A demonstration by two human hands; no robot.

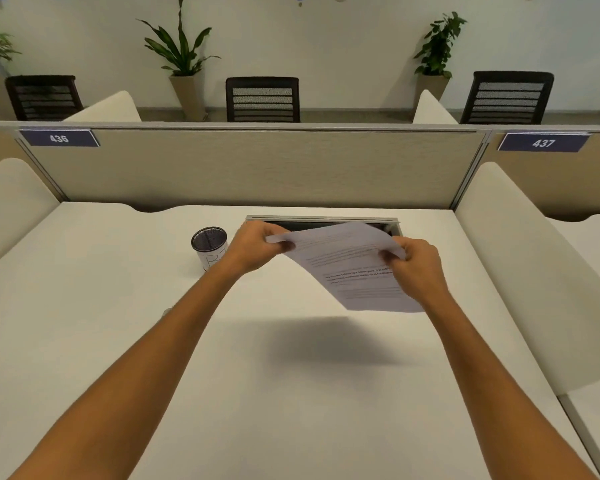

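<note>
Holding a paper [347, 265] up over the tabletop [291, 393], left hand [253, 247] and right hand [418, 263] fingers pinching its top corners, cup [210, 247] beside.

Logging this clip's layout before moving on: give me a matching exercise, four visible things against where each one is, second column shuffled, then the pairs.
Things:
1 printed sheet
2 mesh cup
3 cable slot
4 sign 437

Places:
A on the partition, far right
B pinched between left hand and right hand, above the desk
C standing on the desk, left of the left hand
D set into the desk, behind the sheet

Pairs: 1-B, 2-C, 3-D, 4-A
</note>
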